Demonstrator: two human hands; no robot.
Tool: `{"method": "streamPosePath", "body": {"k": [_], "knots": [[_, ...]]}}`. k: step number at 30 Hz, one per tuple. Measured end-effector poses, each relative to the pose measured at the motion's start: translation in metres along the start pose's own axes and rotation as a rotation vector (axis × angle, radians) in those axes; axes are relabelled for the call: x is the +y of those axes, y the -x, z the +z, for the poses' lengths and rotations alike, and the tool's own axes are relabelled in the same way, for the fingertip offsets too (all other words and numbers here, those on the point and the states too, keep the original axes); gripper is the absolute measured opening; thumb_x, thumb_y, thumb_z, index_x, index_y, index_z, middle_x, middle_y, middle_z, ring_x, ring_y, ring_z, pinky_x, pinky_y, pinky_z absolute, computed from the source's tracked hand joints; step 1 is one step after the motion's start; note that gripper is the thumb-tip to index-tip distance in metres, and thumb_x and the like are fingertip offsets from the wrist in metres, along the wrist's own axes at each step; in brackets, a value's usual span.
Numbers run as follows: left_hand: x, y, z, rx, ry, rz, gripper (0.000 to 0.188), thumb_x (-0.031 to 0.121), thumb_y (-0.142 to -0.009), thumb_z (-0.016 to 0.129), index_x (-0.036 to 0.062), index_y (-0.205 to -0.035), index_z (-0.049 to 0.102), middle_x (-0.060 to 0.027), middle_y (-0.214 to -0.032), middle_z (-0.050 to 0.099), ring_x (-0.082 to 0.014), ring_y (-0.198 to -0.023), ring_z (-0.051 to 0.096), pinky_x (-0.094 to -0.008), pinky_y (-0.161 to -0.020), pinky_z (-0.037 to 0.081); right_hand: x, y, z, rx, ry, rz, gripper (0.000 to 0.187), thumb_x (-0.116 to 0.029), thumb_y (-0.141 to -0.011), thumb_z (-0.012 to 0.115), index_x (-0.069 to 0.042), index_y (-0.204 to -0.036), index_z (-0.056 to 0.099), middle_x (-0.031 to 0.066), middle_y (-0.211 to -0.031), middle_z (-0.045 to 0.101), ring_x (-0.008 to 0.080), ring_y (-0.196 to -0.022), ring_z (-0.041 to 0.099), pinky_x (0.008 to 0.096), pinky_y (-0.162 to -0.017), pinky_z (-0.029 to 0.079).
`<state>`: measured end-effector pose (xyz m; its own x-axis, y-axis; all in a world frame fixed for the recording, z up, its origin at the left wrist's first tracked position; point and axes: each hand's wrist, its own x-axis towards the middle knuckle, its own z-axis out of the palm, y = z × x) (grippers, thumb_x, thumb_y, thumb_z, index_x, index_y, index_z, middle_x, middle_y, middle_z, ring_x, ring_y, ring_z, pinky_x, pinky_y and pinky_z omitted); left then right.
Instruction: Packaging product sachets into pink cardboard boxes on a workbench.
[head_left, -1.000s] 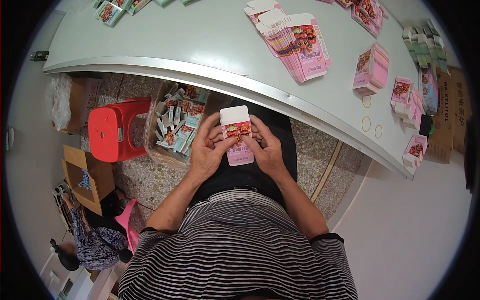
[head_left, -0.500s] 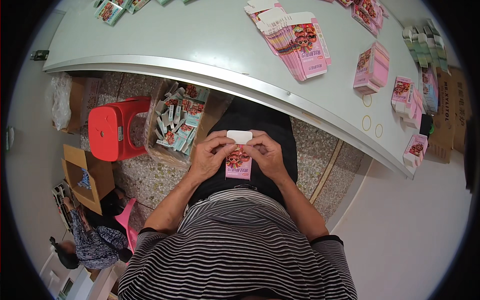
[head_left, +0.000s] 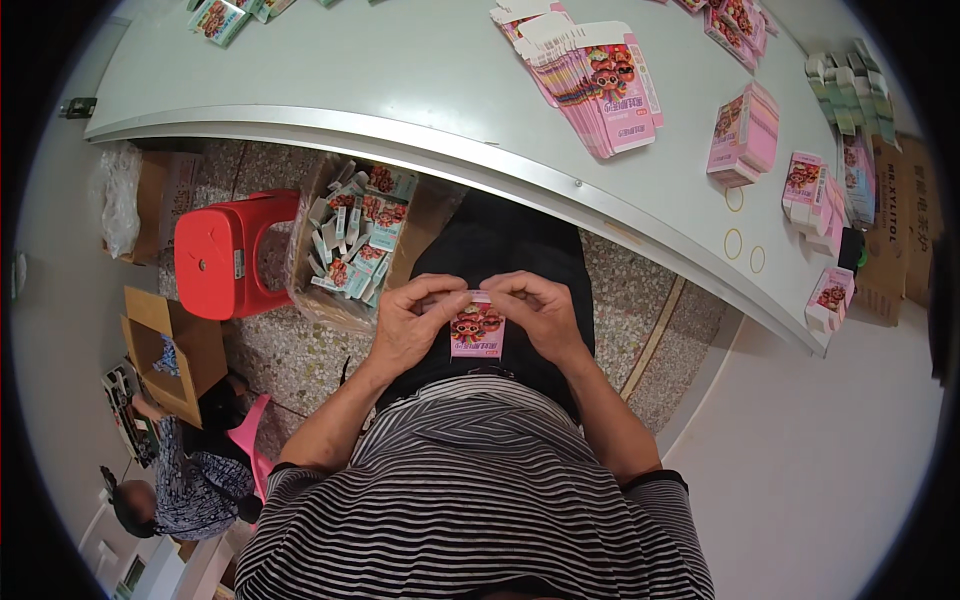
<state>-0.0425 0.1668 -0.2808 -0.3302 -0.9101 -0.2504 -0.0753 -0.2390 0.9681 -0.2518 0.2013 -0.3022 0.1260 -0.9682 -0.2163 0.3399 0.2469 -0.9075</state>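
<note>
A small pink carton (head_left: 477, 335) with printed cartoon figures stands above my lap, its printed front toward me. My left hand (head_left: 412, 318) pinches its upper left corner between thumb and bent fingers. On the opposite corner, my right hand (head_left: 541, 316) grips in the same way, both thumbs close together at the top edge. The carton's white end flap is no longer visible above the fingers. Flat, unfolded pink cartons (head_left: 610, 95) lie fanned out on the table beyond my hands.
The pale table (head_left: 400, 85) has a metal front edge just past my lap. Stacked pink cartons (head_left: 742, 138) stand at its right. Left of my legs are a box of green-and-white cartons (head_left: 365, 235), a red stool (head_left: 207, 257) and an open cardboard box (head_left: 190, 350). A person (head_left: 205, 485) sits lower left.
The white flap that stood up at the carton's top has gone down out of sight. My fingers have closed in over the top edge. The person at lower left has shifted slightly.
</note>
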Motion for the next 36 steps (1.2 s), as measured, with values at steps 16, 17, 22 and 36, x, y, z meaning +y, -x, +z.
{"method": "streamPosePath", "body": {"k": [16, 17, 22, 36], "knots": [[0.009, -0.006, -0.009, -0.118, -0.050, -0.134, 0.015, 0.004, -0.089, 0.073, -0.0030, -0.103, 0.073, -0.0093, -0.105, 0.071, -0.0105, -0.086, 0.064, -0.0233, -0.077, 0.052, -0.011, -0.003, -0.002, -0.066, 0.114, 0.095, 0.015, -0.004, -0.094, 0.066, 0.005, -0.105, 0.071, 0.0066, -0.099, 0.069, 0.0085, -0.087, 0.064, 0.0236, -0.076, 0.053], [0.005, -0.006, -0.010, -0.124, -0.078, -0.070, 0.017, 0.004, -0.089, 0.073, -0.0026, -0.104, 0.074, -0.0105, -0.107, 0.071, -0.0114, -0.087, 0.065, -0.0233, -0.076, 0.053, -0.010, -0.003, -0.002, -0.064, 0.114, 0.082, 0.016, -0.005, -0.094, 0.066, 0.005, -0.105, 0.072, 0.0073, -0.100, 0.069, 0.0093, -0.087, 0.064, 0.0239, -0.076, 0.053], [0.007, -0.002, -0.015, -0.209, -0.070, -0.114, 0.021, 0.003, -0.087, 0.074, -0.0017, -0.107, 0.074, -0.0141, -0.106, 0.072, -0.0150, -0.088, 0.069, -0.0238, -0.075, 0.055, -0.016, 0.003, -0.007, -0.105, 0.281, 0.005, 0.019, -0.005, -0.089, 0.071, 0.000, -0.108, 0.074, 0.0100, -0.104, 0.070, 0.0133, -0.089, 0.066, 0.0257, -0.078, 0.054], [0.002, -0.016, -0.013, 0.048, 0.270, -0.054, 0.048, 0.004, -0.095, 0.065, -0.0020, -0.140, 0.048, -0.0125, -0.115, 0.068, -0.0148, -0.084, 0.069, -0.0257, -0.071, 0.056, -0.122, -0.050, -0.037, 0.279, 0.329, -0.189, 0.037, -0.009, -0.088, 0.073, 0.000, -0.123, 0.064, 0.0114, -0.105, 0.071, 0.0174, -0.093, 0.068, 0.0320, -0.085, 0.055]]}}
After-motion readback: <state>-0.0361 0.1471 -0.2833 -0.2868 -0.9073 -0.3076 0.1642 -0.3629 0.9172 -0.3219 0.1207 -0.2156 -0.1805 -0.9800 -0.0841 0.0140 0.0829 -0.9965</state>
